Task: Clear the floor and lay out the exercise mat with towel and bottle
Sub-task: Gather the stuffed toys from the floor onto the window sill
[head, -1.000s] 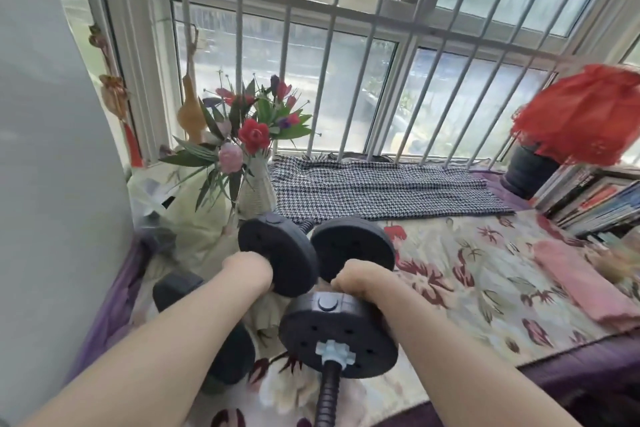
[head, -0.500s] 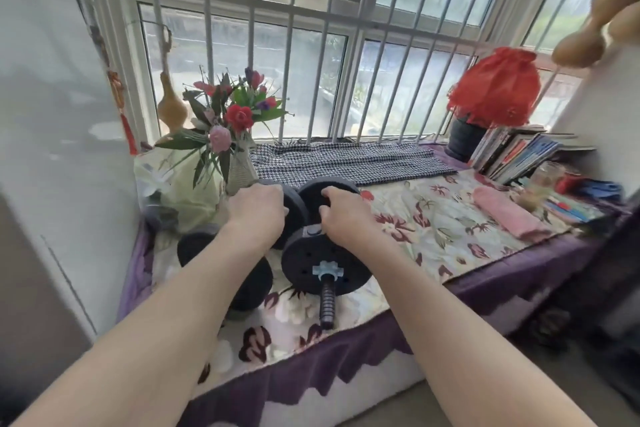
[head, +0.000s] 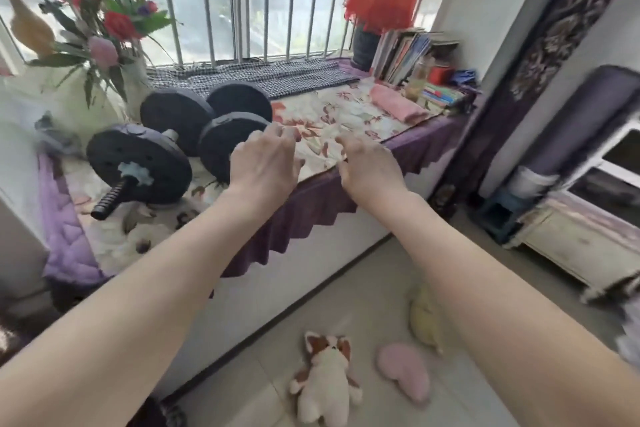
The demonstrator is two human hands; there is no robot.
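Left hand (head: pixel 265 159) and right hand (head: pixel 369 168) both empty, fingers loosely spread, palms down, hovering over the front edge of the counter (head: pixel 311 198). Gap between the two hands is clear cloth.

Just left of the left hand: two dumbbells (head: pixel 162 152) lying on the counter, nearest plate almost touching the left fingers (can't tell if there's contact). One dumbbell's bar sticks out toward the counter's front edge. Further left, a vase of flowers (head: pixel 104 28) behind the plates.

Beyond the right hand, well apart: pink towel (head: pixel 396 102) folded on the counter, books (head: pixel 405 52) and a bottle (head: pixel 415 80) (blurred) behind it. Rolled purple mat (head: pixel 585 114) stands upright far right of the right hand, against the wall beside a white cabinet (head: pixel 588 239).

Floor (head: pixel 346 288) below the arms: stuffed dog (head: pixel 325 378), pink toy (head: pixel 403 373), yellow toy (head: pixel 424 319), all under the right forearm. Open floor between them and the counter base.
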